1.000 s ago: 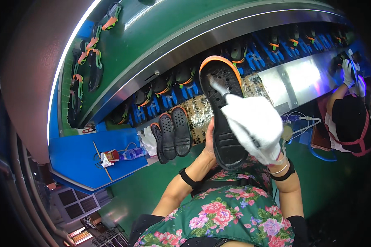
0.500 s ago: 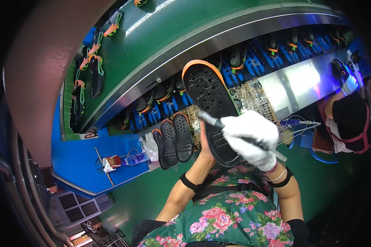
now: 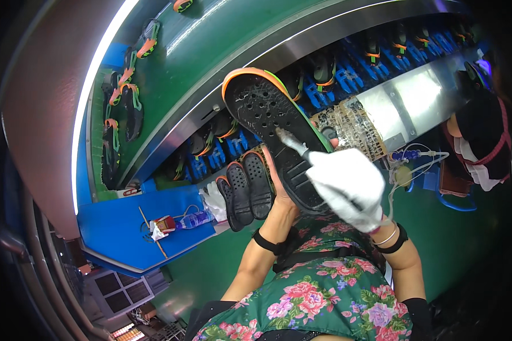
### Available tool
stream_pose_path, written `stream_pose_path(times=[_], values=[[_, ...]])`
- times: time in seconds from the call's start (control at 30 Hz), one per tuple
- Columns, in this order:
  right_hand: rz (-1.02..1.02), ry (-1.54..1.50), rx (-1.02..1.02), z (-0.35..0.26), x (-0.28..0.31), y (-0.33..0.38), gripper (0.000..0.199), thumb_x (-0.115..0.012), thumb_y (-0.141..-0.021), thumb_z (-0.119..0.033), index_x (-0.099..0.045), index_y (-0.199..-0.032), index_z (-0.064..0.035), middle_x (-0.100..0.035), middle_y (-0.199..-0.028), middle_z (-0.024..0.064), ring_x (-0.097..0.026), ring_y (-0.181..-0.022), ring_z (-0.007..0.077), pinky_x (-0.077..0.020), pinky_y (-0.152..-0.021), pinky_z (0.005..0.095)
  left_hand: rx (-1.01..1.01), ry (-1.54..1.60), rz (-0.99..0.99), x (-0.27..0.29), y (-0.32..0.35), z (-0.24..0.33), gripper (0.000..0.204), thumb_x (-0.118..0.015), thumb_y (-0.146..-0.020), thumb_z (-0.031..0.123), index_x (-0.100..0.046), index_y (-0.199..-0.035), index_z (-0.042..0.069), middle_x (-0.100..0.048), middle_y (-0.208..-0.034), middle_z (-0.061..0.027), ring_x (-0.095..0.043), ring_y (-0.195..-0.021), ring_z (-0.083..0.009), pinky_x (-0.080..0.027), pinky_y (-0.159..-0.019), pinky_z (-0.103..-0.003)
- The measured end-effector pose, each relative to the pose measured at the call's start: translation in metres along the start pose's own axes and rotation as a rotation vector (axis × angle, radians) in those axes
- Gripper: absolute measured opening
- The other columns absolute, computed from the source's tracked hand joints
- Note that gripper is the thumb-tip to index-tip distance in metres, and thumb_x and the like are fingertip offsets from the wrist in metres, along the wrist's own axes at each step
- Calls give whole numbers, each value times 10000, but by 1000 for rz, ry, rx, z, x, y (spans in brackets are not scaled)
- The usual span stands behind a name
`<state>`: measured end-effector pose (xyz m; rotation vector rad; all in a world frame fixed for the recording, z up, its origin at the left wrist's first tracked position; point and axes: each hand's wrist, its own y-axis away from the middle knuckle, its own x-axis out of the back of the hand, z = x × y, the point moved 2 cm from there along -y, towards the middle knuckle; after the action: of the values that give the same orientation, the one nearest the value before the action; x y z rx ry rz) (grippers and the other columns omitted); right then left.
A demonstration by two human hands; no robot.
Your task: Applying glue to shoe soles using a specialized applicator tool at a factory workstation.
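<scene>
A black shoe sole (image 3: 255, 108) with an orange and green rim is tilted up in front of me, its perforated inner face showing. My bare left hand (image 3: 283, 198) grips it from beneath, with the thumb side along the left edge and fingertips at the right edge. In a white knitted glove, my right hand (image 3: 350, 190) is closed around a brush (image 3: 292, 142). The brush's bristle tip meets or hovers just over the middle of the sole; I cannot tell which. Left of my left hand stand several more black soles (image 3: 260, 179) in a row.
A blue side table (image 3: 119, 227) carries a plastic bottle (image 3: 196, 219), a small red container (image 3: 164, 225) and a white glove (image 3: 215, 200). Beyond the sole, shoes sit on blue racks (image 3: 347, 77) under a metal-edged green conveyor (image 3: 233, 40). A co-worker (image 3: 478, 139) is at the right.
The brush tip has moved from the sole's left edge onto its middle. The sole has shifted up and left in view. The co-worker's gloved hands are no longer visible.
</scene>
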<state>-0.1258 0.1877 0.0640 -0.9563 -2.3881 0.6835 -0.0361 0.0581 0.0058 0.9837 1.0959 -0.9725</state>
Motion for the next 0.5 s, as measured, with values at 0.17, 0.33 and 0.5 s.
stream_pose_path(times=[0.17,0.33,0.5], values=[[-76,-123,40,-13,-13,7,311,-820,-786,-10,-800,-1089,-75,-781,-1077,137,-743,-933,282,-580,-821,382,57,-18,-181,10,-7,4,1001,-403,-880,896,-344,-1598,200,-538,-1448,-306,-660,-1167,-504,-557,-988,-636],[-28,8,-12,-8,-3,6,305,-811,-781,13,-784,-1077,-55,-776,-1105,138,-739,-957,277,-580,-825,371,-24,41,-37,2,-12,7,955,-440,-919,837,-334,-1593,169,-532,-1454,-310,-621,-1225,-515,-554,-974,-667],[-89,-149,27,-13,-20,17,286,-822,-772,-10,-797,-1048,-77,-784,-1075,104,-741,-907,265,-582,-808,369,21,52,-300,15,-17,16,942,-443,-933,821,-317,-1603,172,-510,-1467,-328,-597,-1225,-567,-536,-942,-732]])
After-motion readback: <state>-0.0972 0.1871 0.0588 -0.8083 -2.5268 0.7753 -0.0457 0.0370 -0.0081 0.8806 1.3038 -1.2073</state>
